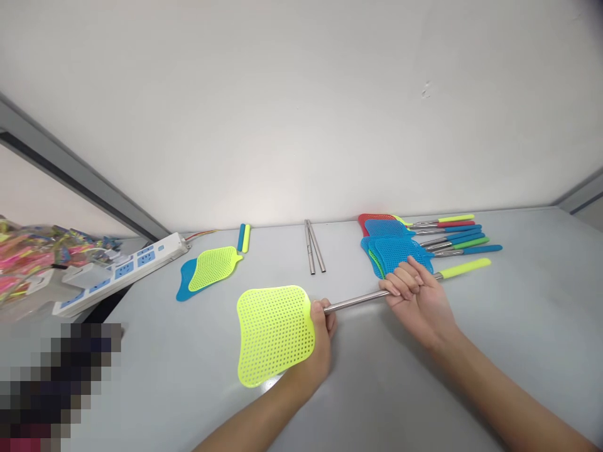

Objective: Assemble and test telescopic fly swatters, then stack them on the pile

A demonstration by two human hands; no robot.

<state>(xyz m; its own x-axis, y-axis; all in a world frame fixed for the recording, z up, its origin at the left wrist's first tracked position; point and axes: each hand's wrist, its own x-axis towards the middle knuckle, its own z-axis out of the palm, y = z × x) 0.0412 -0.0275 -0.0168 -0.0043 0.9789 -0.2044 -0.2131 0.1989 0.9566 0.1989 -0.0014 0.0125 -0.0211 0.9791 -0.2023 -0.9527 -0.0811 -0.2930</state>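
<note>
A yellow fly swatter [276, 333] with a metal rod and a yellow grip is held between both hands, above the grey table. Closed round the neck, where the perforated head meets the rod, is my left hand [323, 336]. My right hand [417, 298] has its fingers wrapped round the rod farther right, near the yellow grip [466, 268]. Just behind the right hand lies a pile of finished-looking fly swatters [398, 248] with blue, red, green and yellow parts, their grips pointing right.
Two metal rods [315, 248] lie at the table's back middle. Left of them are a blue and a yellow grip [246, 238] and two loose swatter heads [214, 267], yellow over blue. A power strip [125, 273] and bagged colourful items [32, 267] line the left side. A white wall [301, 113] rises behind.
</note>
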